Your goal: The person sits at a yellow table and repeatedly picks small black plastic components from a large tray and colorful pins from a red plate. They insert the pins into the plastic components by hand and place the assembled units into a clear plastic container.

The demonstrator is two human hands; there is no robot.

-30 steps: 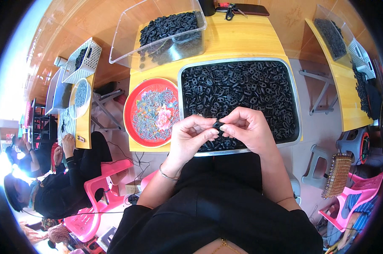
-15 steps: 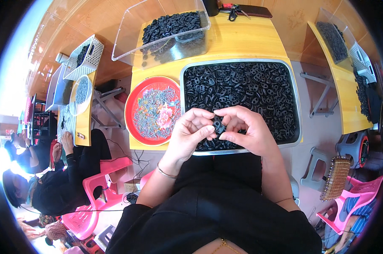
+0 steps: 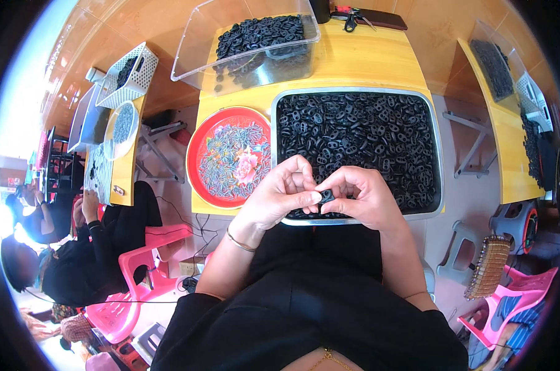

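Between my fingertips is a small black plastic cord lock (image 3: 326, 196), held over the near edge of a metal tray. My left hand (image 3: 284, 196) pinches it from the left with thumb and fingers, and my right hand (image 3: 361, 196) grips it from the right. My fingers partly cover it. The metal tray (image 3: 442, 179) is full of black two-holed cord lock pieces (image 3: 354, 133). Left of the tray, a red round tray (image 3: 193, 162) with a flower print holds many thin, greyish metal pieces that look like springs (image 3: 227, 154).
A clear plastic bin (image 3: 184, 65) of black parts stands at the back of the yellow table (image 3: 360, 62), near scissors (image 3: 351, 21). At the left, a co-worker (image 3: 94, 247) sits at another table with a white basket (image 3: 141, 68). A pink chair (image 3: 128, 309) and grey stool (image 3: 459, 250) flank me.
The view has shifted slightly. My hands are a little lower, and the cord lock between them has turned. The co-worker's hands have drawn closer together.
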